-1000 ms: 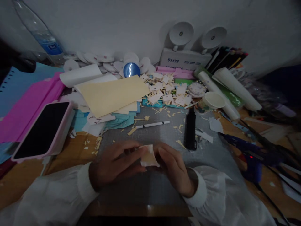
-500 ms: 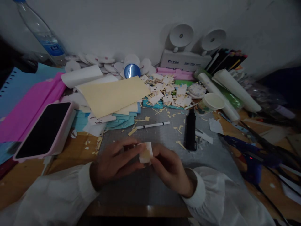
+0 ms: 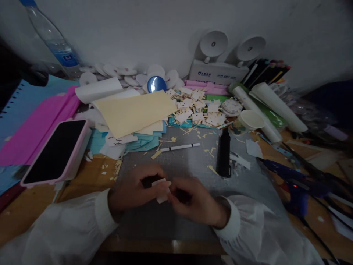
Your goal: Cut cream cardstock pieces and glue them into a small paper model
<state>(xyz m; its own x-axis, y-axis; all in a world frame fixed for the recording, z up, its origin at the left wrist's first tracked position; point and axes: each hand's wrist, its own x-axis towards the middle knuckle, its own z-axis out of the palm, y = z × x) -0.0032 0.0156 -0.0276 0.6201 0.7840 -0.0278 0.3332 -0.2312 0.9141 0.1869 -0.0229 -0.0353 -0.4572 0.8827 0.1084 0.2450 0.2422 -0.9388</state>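
Note:
A small white piece of paper (image 3: 161,199) is pinched in my left hand (image 3: 139,189), with the thumb lying across its face and the fingers curled behind it. My right hand (image 3: 197,200) is closed at the paper's right edge, thumb and forefinger together on it; the exact contact is partly hidden. Both hands are above the grey cutting mat (image 3: 187,163). Beyond them lies a white pen (image 3: 180,147) with black bands, among scattered cream paper scraps. A black utility knife (image 3: 224,154) rests on the mat, past my right hand.
Small paper figures (image 3: 193,106) are heaped at the back beside a cream sheet (image 3: 138,110). A phone in a pink case (image 3: 56,151) is on the left. At right are a paper cup (image 3: 248,121) and a blue glue gun (image 3: 292,184) with a lit red light.
My left thumb has come over the paper's face, and the paper has tilted and shifted slightly left and down. The fingers of my left hand, stretched before, are now curled.

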